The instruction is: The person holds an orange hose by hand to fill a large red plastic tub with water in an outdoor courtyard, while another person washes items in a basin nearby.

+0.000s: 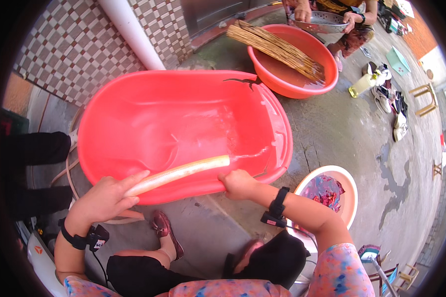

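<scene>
My left hand (109,198) is closed around a pale yellow hose (186,171) at the near left rim of a large red plastic tub (148,130). The hose's mouth lies over the tub, and a thin stream of water runs from it to the right. Shallow water shows on the tub's floor. My right hand (238,183) grips the tub's near rim, just below the hose's mouth. The tub's far right corner is cracked. Beside my right forearm a pale basin (351,189) holds colourful wet cloth.
A round red basin (258,70) with water and a bundle of thin sticks (278,50) touches the tub's far right. Behind it another person holds a perforated metal bowl (321,23). Shoes (383,98) and a bottle (362,84) are at right. Someone's dark-trousered legs (37,148) are at left.
</scene>
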A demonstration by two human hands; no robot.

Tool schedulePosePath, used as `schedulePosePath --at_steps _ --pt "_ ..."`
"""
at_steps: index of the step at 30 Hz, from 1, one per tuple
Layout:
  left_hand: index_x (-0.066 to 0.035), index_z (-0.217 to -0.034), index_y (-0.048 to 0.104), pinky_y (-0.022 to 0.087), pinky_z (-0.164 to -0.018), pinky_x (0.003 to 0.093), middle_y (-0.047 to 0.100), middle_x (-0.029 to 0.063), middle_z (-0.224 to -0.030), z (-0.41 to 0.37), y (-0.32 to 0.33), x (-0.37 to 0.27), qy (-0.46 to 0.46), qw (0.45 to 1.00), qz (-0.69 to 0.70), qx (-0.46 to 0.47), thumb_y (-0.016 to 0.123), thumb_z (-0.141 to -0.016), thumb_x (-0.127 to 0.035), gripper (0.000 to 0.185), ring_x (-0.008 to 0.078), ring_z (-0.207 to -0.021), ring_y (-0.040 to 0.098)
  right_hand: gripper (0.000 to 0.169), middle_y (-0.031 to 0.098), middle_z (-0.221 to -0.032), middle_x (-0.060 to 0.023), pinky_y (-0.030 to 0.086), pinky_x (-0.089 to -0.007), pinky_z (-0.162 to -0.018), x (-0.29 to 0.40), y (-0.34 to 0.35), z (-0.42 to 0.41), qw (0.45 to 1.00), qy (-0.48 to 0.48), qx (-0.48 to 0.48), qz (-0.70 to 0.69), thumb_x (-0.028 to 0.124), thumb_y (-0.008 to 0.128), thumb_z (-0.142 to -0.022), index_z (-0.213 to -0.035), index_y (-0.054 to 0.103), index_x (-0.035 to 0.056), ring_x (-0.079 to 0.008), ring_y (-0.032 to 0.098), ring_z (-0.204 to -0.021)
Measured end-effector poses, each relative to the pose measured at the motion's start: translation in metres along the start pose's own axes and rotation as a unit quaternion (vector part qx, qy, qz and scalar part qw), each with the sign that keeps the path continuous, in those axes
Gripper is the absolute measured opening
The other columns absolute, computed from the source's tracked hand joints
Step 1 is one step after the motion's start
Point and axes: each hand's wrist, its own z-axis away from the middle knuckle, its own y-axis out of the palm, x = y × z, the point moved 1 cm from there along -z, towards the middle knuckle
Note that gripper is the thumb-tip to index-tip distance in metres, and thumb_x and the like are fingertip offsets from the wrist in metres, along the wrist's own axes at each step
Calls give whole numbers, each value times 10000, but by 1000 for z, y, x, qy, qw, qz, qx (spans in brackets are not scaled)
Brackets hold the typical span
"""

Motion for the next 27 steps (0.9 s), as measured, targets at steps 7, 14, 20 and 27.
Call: schedulePosePath --at_steps 7,14,20,27 --pt "-104 -1361 322 400 -528 428 504 189 -575 -58 26 -15 58 996 -7 -64 539 -813 -108 589 356 -524 519 360 613 -743 -194 484 -455 -637 8 6 5 999 28 0 -17 119 570 -649 -992 530 15 -371 607 -720" --pt "-112 -1360 322 399 -529 445 505 201 -574 -81 25 -31 81 990 5 -118 521 -819 -89 577 375 -536 530 383 612 -794 -218 477 -441 -672 34 19 -6 997 -23 42 -55 94 567 -673 -1024 493 -40 -375 606 -767" --pt "-143 -1358 336 431 -537 442 524 198 -587 -92 25 -36 36 992 -91 -83 542 -816 -103 581 376 -548 547 337 614 -811 -218 480 -444 -683 45 27 -14 996 -7 33 -84 75 557 -693 -1006 497 -33 -375 609 -780" --pt "-149 -1351 349 445 -541 440 532 184 -572 -95 28 -38 63 996 -54 25 552 -813 -120 575 366 -545 552 326 616 -846 -205 483 -439 -694 41 34 -18 995 -20 38 -93 83 563 -699 -1002 498 -18 -368 609 -795"
